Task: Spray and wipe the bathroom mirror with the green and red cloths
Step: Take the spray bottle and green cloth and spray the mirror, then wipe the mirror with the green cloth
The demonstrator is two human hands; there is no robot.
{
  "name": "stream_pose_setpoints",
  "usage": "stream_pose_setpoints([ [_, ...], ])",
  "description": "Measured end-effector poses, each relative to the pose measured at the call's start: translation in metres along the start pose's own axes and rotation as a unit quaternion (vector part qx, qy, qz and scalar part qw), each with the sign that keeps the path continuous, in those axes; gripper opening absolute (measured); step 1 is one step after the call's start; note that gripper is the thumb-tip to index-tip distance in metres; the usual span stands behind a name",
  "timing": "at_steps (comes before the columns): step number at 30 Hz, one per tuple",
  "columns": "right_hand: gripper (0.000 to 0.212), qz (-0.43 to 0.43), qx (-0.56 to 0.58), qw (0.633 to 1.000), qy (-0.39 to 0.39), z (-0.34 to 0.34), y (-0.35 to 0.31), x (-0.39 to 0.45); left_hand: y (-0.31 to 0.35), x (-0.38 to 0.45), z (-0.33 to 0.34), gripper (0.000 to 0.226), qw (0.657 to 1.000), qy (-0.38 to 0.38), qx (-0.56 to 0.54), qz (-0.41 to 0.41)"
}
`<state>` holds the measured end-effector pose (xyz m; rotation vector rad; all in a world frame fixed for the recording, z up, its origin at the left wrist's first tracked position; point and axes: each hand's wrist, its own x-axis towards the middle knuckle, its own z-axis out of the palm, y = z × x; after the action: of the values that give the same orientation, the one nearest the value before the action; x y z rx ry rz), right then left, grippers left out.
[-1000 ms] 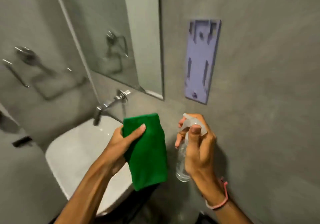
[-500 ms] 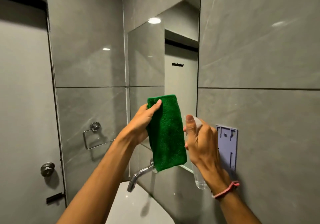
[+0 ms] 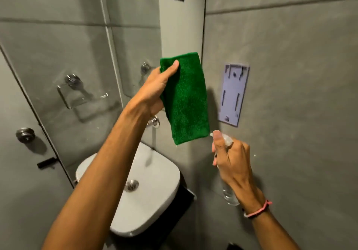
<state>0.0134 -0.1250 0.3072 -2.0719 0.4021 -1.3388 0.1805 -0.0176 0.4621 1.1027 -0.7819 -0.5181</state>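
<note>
My left hand [image 3: 155, 91] is raised in front of the mirror [image 3: 151, 36] and grips a folded green cloth [image 3: 186, 98], which hangs down over the mirror's lower right corner. Lower and to the right, my right hand [image 3: 230, 158] is closed around a clear spray bottle [image 3: 229, 193], thumb on the white nozzle, which points toward the cloth's bottom edge. No red cloth is in view.
A white basin [image 3: 155, 184] with a chrome tap [image 3: 154, 122] sits below the mirror. A pale purple wall bracket [image 3: 233, 92] is mounted right of the mirror. At left, a chrome towel ring [image 3: 73, 89] and a door with a round knob [image 3: 25, 134].
The view has tilted down, so the basin shows again. My right hand with the bottle has dropped below the cloth. The left hand still holds the cloth up at the mirror.
</note>
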Motion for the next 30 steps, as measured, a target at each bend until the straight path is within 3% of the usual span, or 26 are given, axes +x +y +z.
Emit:
stream_pose_setpoints([
  [5, 0.044, 0.169, 0.036, 0.985, 0.017, -0.022, 0.064, -0.099, -0.062, -0.017, 0.01, 0.022, 0.999, -0.013, -0.017, -0.049],
  [7, 0.042, 0.229, 0.047, 0.972, 0.012, -0.03, 0.092, -0.138, -0.088, -0.025, 0.012, 0.022, 0.997, -0.015, -0.012, -0.071],
  [10, 0.056, 0.319, 0.03, 0.947, 0.002, -0.039, 0.138, -0.187, -0.126, -0.038, 0.013, 0.025, 0.994, -0.023, -0.007, -0.11],
  [13, 0.031, 0.388, -0.008, 0.92, -0.046, -0.042, 0.179, -0.225, -0.155, -0.049, 0.011, 0.025, 0.988, -0.03, -0.002, -0.154],
  [20, 0.026, 0.376, -0.096, 0.912, -0.135, -0.042, 0.235, -0.253, -0.188, -0.06, 0.002, 0.022, 0.974, -0.04, 0.0, -0.222],
  [26, 0.023, 0.383, -0.136, 0.898, -0.17, -0.045, 0.235, -0.256, -0.18, -0.063, -0.005, 0.019, 0.972, -0.063, 0.009, -0.226],
  [28, 0.034, 0.325, -0.182, 0.912, -0.171, -0.044, 0.214, -0.239, -0.168, -0.063, -0.004, 0.02, 0.973, -0.074, 0.023, -0.216],
  [30, 0.045, 0.235, -0.157, 0.951, -0.125, -0.036, 0.177, -0.2, -0.148, -0.061, -0.003, 0.02, 0.975, -0.087, 0.027, -0.204],
])
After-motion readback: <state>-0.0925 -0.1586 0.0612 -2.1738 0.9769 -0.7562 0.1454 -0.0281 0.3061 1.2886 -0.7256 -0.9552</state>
